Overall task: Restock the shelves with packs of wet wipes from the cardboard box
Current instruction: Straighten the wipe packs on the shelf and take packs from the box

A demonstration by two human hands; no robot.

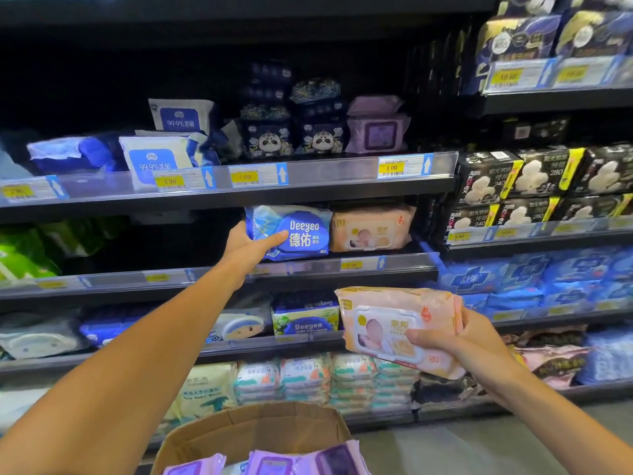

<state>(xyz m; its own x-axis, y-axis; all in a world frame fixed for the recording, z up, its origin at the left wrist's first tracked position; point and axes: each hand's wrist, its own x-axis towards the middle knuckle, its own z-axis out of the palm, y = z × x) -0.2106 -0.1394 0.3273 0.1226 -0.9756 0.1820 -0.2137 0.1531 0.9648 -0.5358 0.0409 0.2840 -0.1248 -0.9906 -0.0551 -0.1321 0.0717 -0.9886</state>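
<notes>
My left hand [248,246] grips the left end of a blue Deeyeo wipes pack [301,234], thumb across its front, on the second shelf [219,279]. Beside it on the right lies a peach baby wipes pack [371,229]. My right hand [455,337] holds a matching peach pack [394,327] in the air, lower and to the right, in front of the third shelf. The cardboard box [260,430] stands open at the bottom, with purple wipes packs [308,462] inside.
The upper shelf [308,186] carries blue-white, panda-print and purple packs behind price tags. Green packs [30,252] lie at the far left. Lower shelves are stacked with more wipes. The right bay [548,186] is filled with black and blue packages.
</notes>
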